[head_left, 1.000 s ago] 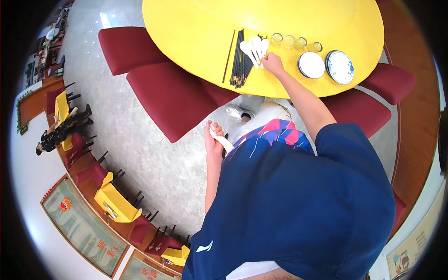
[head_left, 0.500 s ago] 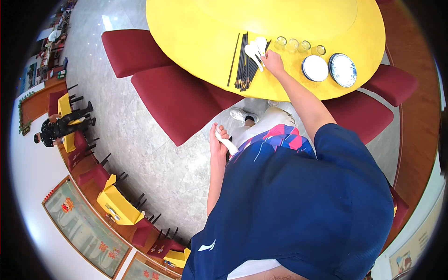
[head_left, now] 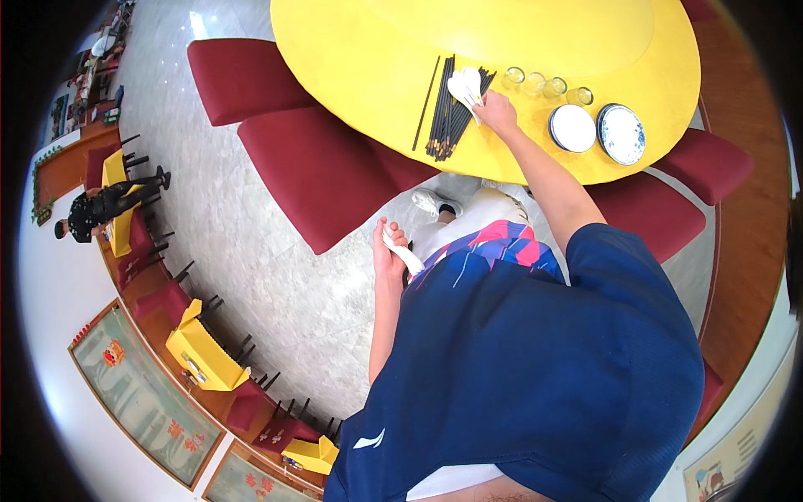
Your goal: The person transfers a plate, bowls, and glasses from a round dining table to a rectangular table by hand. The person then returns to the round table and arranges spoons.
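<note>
My right hand (head_left: 496, 112) reaches over the near edge of the round yellow table, fingers closed at the handles of white soup spoons (head_left: 462, 87). The spoons lie across a bundle of dark chopsticks (head_left: 447, 125), and my fingertips hide part of their handles. A single chopstick (head_left: 426, 105) lies apart on the left. Low beside my body, my left hand (head_left: 390, 248) is closed around a slim white thing (head_left: 405, 253), which looks like a folded cloth; part of it is hidden by the fingers.
Several glasses (head_left: 555, 87) stand right of the spoons on the yellow table (head_left: 376, 92). A white plate stack (head_left: 573, 129) and blue-patterned plates (head_left: 621, 135) sit nearby. Dark red chairs (head_left: 314, 180) surround the table. A person (head_left: 104, 209) stands far left by other yellow tables.
The view has shifted slightly, with the table now a little higher and further right. The spoons lie closer together under my right hand. My left hand still holds the white thing.
</note>
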Demonstrator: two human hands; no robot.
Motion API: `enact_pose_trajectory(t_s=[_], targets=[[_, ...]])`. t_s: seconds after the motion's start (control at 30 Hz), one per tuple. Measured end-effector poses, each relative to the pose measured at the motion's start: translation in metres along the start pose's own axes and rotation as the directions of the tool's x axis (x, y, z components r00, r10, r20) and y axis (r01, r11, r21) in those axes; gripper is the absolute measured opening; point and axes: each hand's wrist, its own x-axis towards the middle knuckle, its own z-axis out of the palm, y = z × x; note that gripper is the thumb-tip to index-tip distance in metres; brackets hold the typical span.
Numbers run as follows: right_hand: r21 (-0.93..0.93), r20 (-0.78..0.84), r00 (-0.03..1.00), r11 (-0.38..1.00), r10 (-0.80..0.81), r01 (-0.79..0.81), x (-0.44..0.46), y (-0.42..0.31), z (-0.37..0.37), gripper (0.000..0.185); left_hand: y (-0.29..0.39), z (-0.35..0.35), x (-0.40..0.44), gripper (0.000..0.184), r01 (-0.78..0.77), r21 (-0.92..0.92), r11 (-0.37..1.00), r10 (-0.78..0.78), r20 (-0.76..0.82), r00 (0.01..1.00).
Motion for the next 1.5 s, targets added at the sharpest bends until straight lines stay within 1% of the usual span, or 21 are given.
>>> enact_pose_trajectory(t_s=[0.07, 0.17, 0.3, 0.37, 0.4, 0.47, 0.5, 0.57, 0.6, 0.7, 0.77, 0.8, 0.87, 0.9, 0.97, 1.1, 1.17, 1.3, 1.4, 1.47, 1.5], targets=[[0.069, -0.014, 1.0, 0.998, -0.009, 0.01, -0.002, 0.002, 0.004, 0.031, 0.0, -0.001, 0.001, 0.018, -0.005, -0.005, 1.0, 0.005, 0.004, 1.0], [0.113, -0.045, 0.999, 0.993, -0.014, 0.019, -0.003, 0.006, 0.012, 0.031, 0.0, 0.001, 0.002, 0.018, -0.01, -0.012, 1.0, 0.01, 0.009, 1.0], [0.161, -0.011, 1.0, 0.987, -0.025, 0.026, -0.006, 0.006, 0.016, 0.031, 0.0, 0.003, 0.004, 0.018, -0.009, -0.008, 1.0, 0.009, 0.015, 1.0], [0.166, 0.022, 0.999, 0.985, -0.042, 0.038, -0.004, 0.008, 0.02, 0.037, 0.0, 0.004, 0.005, 0.018, -0.006, -0.005, 1.0, 0.006, 0.009, 1.0], [0.166, 0.023, 0.999, 0.985, -0.042, 0.037, -0.008, 0.004, 0.019, 0.037, 0.0, 0.004, 0.005, 0.018, -0.003, -0.003, 1.0, 0.003, 0.005, 1.0], [0.027, -0.05, 0.997, 0.997, -0.065, 0.066, -0.017, -0.01, 0.013, 0.046, 0.0, 0.004, 0.006, 0.018, -0.001, -0.003, 1.0, 0.001, 0.005, 1.0], [0.028, -0.051, 0.997, 0.998, -0.063, 0.065, -0.017, -0.014, 0.012, 0.046, 0.0, 0.004, 0.006, 0.018, 0.001, -0.003, 1.0, -0.001, 0.006, 1.0], [-0.066, 0.017, 0.998, 0.996, -0.055, 0.056, -0.016, -0.021, 0.009, 0.054, 0.0, 0.004, 0.006, 0.018, 0.004, -0.005, 1.0, -0.004, 0.005, 1.0], [-0.066, 0.016, 0.998, 0.996, -0.055, 0.056, -0.015, -0.021, 0.011, 0.054, 0.0, 0.005, 0.007, 0.017, 0.007, -0.007, 1.0, -0.007, 0.005, 1.0], [-0.068, -0.007, 0.997, 0.994, -0.08, 0.08, -0.01, -0.02, 0.018, 0.051, -0.001, 0.005, 0.006, 0.017, 0.011, -0.014, 1.0, -0.01, 0.019, 1.0], [-0.056, -0.023, 0.997, 0.996, -0.078, 0.076, -0.006, -0.016, 0.023, 0.043, -0.001, 0.005, 0.005, 0.018, 0.01, -0.016, 1.0, -0.01, 0.018, 1.0], [-0.056, -0.023, 0.997, 0.996, -0.077, 0.076, -0.004, -0.015, 0.024, 0.043, -0.002, 0.005, 0.005, 0.018, 0.011, -0.017, 1.0, -0.01, 0.017, 1.0], [-0.078, -0.074, 0.991, 0.991, -0.114, 0.109, -0.004, -0.011, 0.025, 0.035, -0.003, 0.005, 0.004, 0.018, 0.01, -0.011, 1.0, -0.009, 0.018, 1.0], [-0.079, -0.074, 0.991, 0.991, -0.111, 0.105, -0.005, -0.007, 0.025, 0.035, -0.004, 0.005, 0.004, 0.018, 0.009, -0.005, 1.0, -0.009, 0.018, 1.0], [-0.089, -0.074, 0.984, 0.984, -0.159, 0.153, -0.006, 0.001, 0.023, 0.03, -0.005, 0.006, 0.004, 0.018, 0.01, 0.0, 1.0, -0.01, 0.012, 1.0], [-0.142, -0.061, 0.987, 0.98, -0.15, 0.14, -0.017, 0.017, 0.018, 0.026, -0.006, 0.009, 0.003, 0.019, 0.005, 0.031, 1.0, -0.005, 0.009, 1.0], [-0.079, -0.083, 0.994, 0.994, -0.075, 0.069, -0.025, 0.03, 0.018, 0.025, -0.005, 0.011, 0.003, 0.019, 0.015, 0.031, 0.999, -0.015, 0.012, 1.0], [-0.092, -0.13, 0.991, 0.995, -0.041, 0.029, -0.044, 0.054, 0.015, 0.024, -0.007, 0.016, 0.004, 0.019, 0.036, 0.05, 0.998, -0.037, 0.008, 0.999], [-0.077, -0.165, 0.985, 0.996, -0.051, 0.039, -0.058, 0.066, 0.014, 0.025, -0.009, 0.021, 0.005, 0.018, 0.037, 0.089, 0.995, -0.04, 0.03, 0.999], [-0.082, -0.104, 0.994, 0.996, -0.031, 0.023, -0.064, 0.069, 0.014, 0.025, -0.01, 0.025, 0.006, 0.018, 0.053, 0.098, 0.994, -0.056, 0.033, 0.998], [-0.081, -0.107, 0.994, 0.997, -0.026, 0.018, -0.066, 0.068, 0.013, 0.025, -0.01, 0.026, 0.006, 0.018, 0.064, 0.101, 0.993, -0.068, 0.035, 0.997]])
